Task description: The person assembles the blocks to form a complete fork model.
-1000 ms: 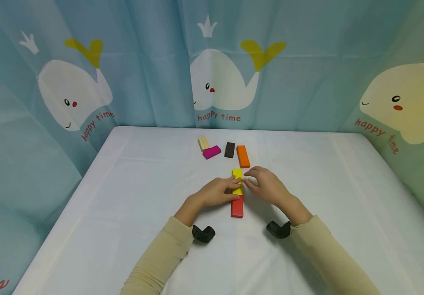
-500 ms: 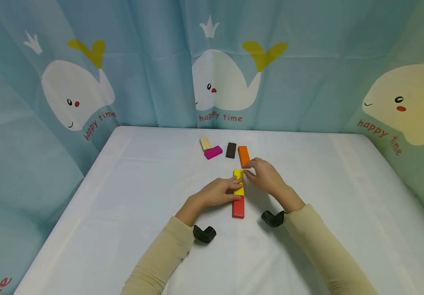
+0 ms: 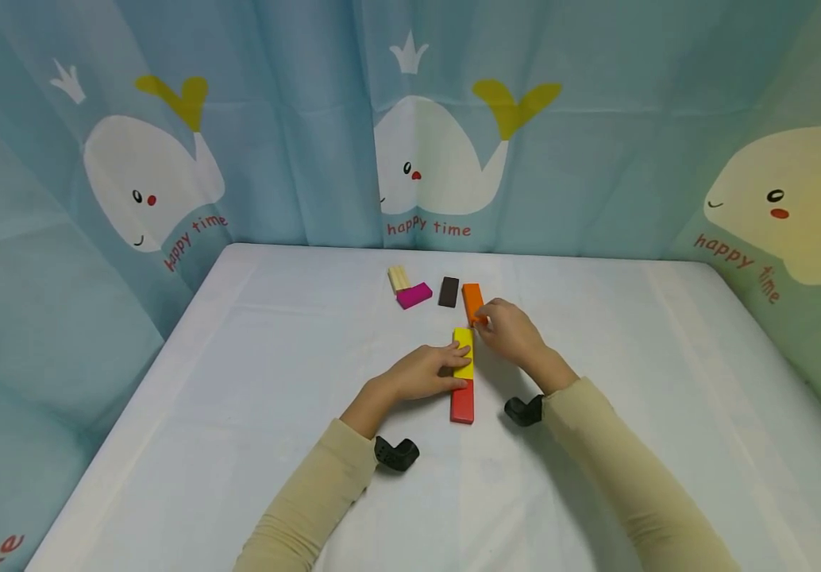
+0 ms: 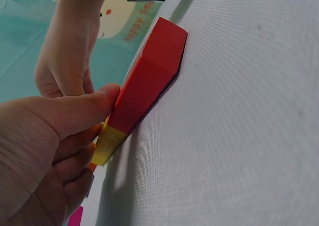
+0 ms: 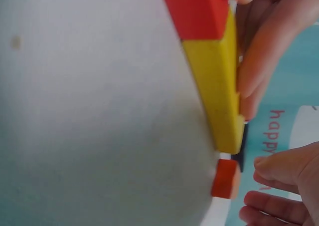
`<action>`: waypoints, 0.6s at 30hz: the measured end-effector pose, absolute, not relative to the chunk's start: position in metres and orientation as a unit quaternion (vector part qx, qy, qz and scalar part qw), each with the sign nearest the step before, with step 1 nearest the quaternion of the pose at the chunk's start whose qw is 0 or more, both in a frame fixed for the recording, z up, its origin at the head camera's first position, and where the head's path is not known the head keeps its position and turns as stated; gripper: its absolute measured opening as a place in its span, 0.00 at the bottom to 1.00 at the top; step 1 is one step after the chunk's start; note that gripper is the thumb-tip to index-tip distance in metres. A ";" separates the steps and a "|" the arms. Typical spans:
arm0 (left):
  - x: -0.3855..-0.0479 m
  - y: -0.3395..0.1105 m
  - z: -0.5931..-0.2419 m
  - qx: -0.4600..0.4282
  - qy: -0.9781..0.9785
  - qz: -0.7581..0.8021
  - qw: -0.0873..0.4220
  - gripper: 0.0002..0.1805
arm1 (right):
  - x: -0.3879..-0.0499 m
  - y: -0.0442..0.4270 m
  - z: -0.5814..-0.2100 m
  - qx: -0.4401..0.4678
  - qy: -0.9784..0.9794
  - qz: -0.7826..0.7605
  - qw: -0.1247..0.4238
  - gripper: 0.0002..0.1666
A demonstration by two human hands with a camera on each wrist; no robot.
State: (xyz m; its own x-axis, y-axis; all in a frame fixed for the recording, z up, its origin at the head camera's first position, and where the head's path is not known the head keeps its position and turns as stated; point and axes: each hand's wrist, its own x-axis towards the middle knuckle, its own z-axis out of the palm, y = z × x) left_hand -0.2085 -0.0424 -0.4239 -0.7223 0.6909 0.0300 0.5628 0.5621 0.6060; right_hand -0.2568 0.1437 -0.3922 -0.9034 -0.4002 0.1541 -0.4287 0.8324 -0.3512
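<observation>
A yellow block (image 3: 463, 367) and a red block (image 3: 462, 403) lie end to end on the white table, the red one nearer the person. The left hand (image 3: 421, 372) rests on them from the left, its fingers over the yellow block and its thumb by the joint; in the left wrist view the thumb touches the edge of the red block (image 4: 149, 71). Beyond the yellow block lies an orange block (image 3: 472, 300). The right hand (image 3: 516, 332) has its fingertips at the near end of the orange block; the right wrist view shows thumb and fingers apart beside that block (image 5: 225, 178).
Left of the orange block lie a dark brown block (image 3: 449, 291), a magenta block (image 3: 414, 295) and a cream ridged piece (image 3: 398, 279) touching the magenta one. A blue curtain (image 3: 296, 159) with whale prints stands behind the table (image 3: 275, 334).
The right hand has moved away from the person, from beside the yellow block to the near end of the orange block. The left hand and the blocks keep their places.
</observation>
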 end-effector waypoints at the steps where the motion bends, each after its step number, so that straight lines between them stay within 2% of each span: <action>1: -0.209 -0.042 -0.424 0.357 0.878 0.302 0.105 0.25 | -0.259 0.143 -0.393 0.214 -0.958 0.189 0.036 0.13; 18: -0.208 -0.043 -0.422 0.350 0.885 0.284 0.114 0.27 | -0.276 0.137 -0.396 0.192 -0.968 0.162 0.003 0.14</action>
State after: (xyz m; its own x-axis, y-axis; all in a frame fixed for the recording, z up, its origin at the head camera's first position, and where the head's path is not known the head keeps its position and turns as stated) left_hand -0.2082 -0.0429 -0.4223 -0.7285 0.6851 -0.0032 0.5555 0.5933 0.5826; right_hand -0.2756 0.1369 -0.3963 -0.9259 -0.3716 0.0678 -0.3735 0.8734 -0.3125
